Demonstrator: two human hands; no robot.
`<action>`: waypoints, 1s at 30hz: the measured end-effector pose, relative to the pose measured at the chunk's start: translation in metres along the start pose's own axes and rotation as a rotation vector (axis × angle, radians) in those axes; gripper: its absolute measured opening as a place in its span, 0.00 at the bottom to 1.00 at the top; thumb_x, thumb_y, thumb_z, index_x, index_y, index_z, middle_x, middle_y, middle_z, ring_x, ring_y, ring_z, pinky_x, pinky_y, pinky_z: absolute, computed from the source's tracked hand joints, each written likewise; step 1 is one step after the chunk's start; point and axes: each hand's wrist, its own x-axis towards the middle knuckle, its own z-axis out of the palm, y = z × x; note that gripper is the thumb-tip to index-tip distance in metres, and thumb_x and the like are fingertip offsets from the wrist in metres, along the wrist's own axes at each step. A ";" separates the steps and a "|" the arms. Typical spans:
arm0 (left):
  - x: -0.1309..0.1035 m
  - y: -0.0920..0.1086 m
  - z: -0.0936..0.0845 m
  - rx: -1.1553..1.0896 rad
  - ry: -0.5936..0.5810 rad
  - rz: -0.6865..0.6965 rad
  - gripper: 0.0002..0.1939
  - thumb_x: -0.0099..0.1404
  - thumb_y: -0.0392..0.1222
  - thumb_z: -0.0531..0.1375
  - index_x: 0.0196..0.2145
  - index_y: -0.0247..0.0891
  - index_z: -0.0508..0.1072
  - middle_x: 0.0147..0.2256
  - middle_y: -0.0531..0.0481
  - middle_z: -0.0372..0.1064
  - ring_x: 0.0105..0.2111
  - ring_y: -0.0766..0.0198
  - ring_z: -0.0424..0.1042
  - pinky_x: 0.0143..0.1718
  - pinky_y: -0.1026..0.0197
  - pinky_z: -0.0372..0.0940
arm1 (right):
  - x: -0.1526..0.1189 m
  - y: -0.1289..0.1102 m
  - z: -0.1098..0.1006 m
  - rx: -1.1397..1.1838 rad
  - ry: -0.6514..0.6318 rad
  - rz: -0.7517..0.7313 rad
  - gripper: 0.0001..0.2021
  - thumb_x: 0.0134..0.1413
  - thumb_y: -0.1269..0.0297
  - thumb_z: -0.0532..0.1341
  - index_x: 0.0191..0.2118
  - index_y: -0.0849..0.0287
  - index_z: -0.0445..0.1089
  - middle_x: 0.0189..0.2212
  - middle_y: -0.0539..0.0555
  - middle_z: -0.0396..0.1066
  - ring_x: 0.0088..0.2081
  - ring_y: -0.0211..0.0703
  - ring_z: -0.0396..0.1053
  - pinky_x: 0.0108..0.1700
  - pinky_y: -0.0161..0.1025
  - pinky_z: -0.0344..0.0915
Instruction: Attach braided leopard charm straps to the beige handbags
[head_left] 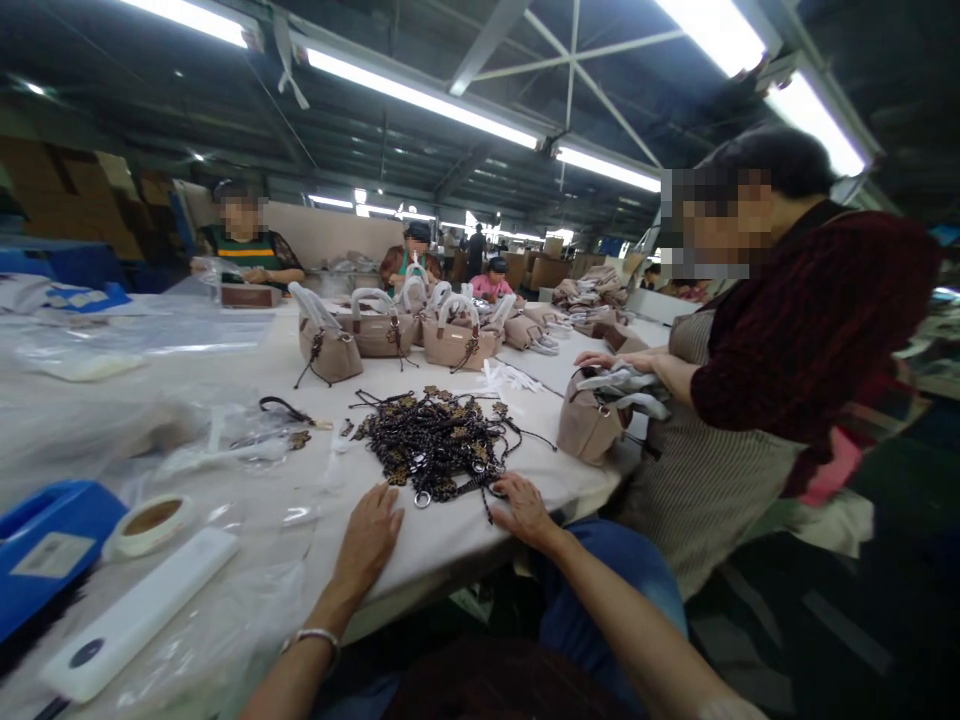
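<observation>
A heap of dark braided cord bag charms with bronze-coloured flower pieces and metal rings lies on the pale table in front of me. My left hand rests flat on the tabletop at the heap's near left, fingers stretched out and holding nothing. At the near right edge, my right hand lies with its fingertips touching the heap beside a loose cord end. Its fingers look apart; whether a cord is under them is partly hidden. A silver ring sticks out of the heap between my hands.
Beige handbags with wrapped handles stand behind the heap. On my right a co-worker handles another handbag. To the left lie a tape roll, a white bar-shaped device, a blue holder and clear plastic.
</observation>
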 end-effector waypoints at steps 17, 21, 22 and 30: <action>-0.001 -0.021 0.039 -0.042 0.118 -0.001 0.20 0.67 0.45 0.50 0.49 0.33 0.72 0.52 0.38 0.70 0.55 0.50 0.67 0.58 0.47 0.62 | -0.002 -0.005 0.005 -0.081 0.073 -0.017 0.17 0.56 0.62 0.60 0.52 0.52 0.65 0.58 0.55 0.63 0.63 0.50 0.54 0.64 0.52 0.49; -0.002 -0.025 0.042 -0.043 0.130 0.002 0.20 0.67 0.46 0.50 0.49 0.34 0.72 0.52 0.39 0.70 0.55 0.51 0.68 0.58 0.47 0.62 | -0.003 -0.009 0.009 -0.074 0.124 -0.023 0.16 0.57 0.62 0.59 0.51 0.52 0.65 0.57 0.55 0.64 0.63 0.50 0.54 0.65 0.52 0.47; -0.002 -0.026 0.042 -0.046 0.130 0.001 0.20 0.67 0.47 0.50 0.49 0.35 0.72 0.52 0.40 0.71 0.55 0.52 0.68 0.58 0.48 0.62 | -0.003 -0.010 0.009 -0.071 0.147 -0.022 0.15 0.57 0.61 0.60 0.51 0.52 0.65 0.57 0.54 0.65 0.63 0.50 0.55 0.65 0.52 0.47; 0.000 -0.025 0.034 -0.064 0.092 -0.015 0.22 0.66 0.48 0.48 0.49 0.33 0.72 0.52 0.38 0.70 0.55 0.50 0.68 0.59 0.47 0.62 | -0.002 -0.019 0.005 -0.019 0.188 0.009 0.15 0.56 0.61 0.62 0.49 0.51 0.66 0.55 0.53 0.65 0.62 0.51 0.55 0.65 0.52 0.46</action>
